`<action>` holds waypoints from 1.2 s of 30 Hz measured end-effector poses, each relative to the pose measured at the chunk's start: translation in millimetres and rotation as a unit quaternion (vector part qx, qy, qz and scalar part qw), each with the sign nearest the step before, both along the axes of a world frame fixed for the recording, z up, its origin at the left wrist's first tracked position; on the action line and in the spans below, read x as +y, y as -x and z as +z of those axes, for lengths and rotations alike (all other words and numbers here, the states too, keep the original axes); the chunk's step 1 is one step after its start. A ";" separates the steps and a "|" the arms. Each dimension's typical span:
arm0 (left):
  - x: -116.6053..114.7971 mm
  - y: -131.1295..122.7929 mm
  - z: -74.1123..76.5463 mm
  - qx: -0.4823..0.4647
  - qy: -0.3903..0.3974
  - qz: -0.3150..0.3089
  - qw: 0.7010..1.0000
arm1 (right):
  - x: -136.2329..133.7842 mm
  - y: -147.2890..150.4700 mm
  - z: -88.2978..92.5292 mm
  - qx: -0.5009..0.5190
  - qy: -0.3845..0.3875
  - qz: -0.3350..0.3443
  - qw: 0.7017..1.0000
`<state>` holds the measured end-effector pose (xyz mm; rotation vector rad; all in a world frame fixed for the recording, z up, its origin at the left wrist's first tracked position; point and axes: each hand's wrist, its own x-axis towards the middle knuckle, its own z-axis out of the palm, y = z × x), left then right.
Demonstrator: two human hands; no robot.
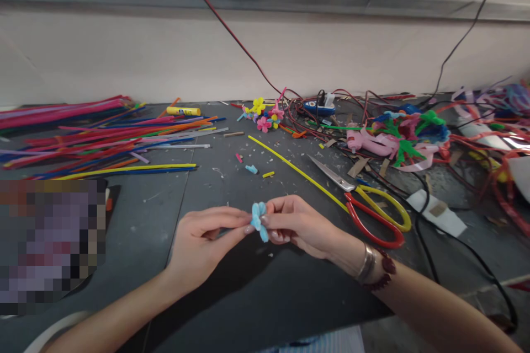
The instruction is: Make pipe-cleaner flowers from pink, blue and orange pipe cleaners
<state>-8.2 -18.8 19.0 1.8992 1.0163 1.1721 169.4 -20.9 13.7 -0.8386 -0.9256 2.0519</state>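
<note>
While a dark grey counter [215, 193] stretches across the view, with a spread of multicoloured pipe cleaners [103, 140] at its left and scissors [368, 209] with red and yellow handles at its right, a long yellow pipe cleaner [290, 165] lies just beyond the right hand [298, 226]. That hand and the left hand [205, 245] come together above the counter, their fingertips pinching a small blue pipe-cleaner flower [259, 222] between them.

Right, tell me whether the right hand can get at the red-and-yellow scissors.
Probably yes: the scissors lie beside the right hand with nothing between them, though it pinches the blue pipe-cleaner flower and must probably release it first.
</note>
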 end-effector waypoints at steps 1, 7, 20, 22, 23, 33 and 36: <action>0.6 0.1 -0.4 -0.001 0.007 0.004 1.000 | 0.3 0.0 0.6 -0.001 -0.001 -0.002 1.000; 7.1 1.1 -2.3 -0.072 0.108 -0.012 0.991 | 2.9 -3.1 3.3 -0.011 -0.022 -0.007 1.000; 14.8 1.8 -8.2 -0.255 0.463 -0.107 0.842 | 4.9 -9.5 -0.1 -0.037 -0.042 0.021 0.998; 15.4 1.8 -8.1 -0.260 0.499 -0.112 0.819 | 5.2 -9.5 -0.5 -0.042 -0.057 0.012 0.997; 15.7 2.1 -8.4 -0.261 0.513 -0.110 0.810 | 5.5 -9.4 -0.8 -0.046 -0.062 0.009 0.997; 16.2 1.2 -10.4 -0.260 0.574 -0.099 0.770 | 6.9 -9.9 -3.3 -0.072 -0.067 0.012 0.995; 15.2 1.2 -11.7 -0.261 0.571 -0.103 0.772 | 6.4 -8.2 -3.6 -0.056 -0.050 0.019 0.997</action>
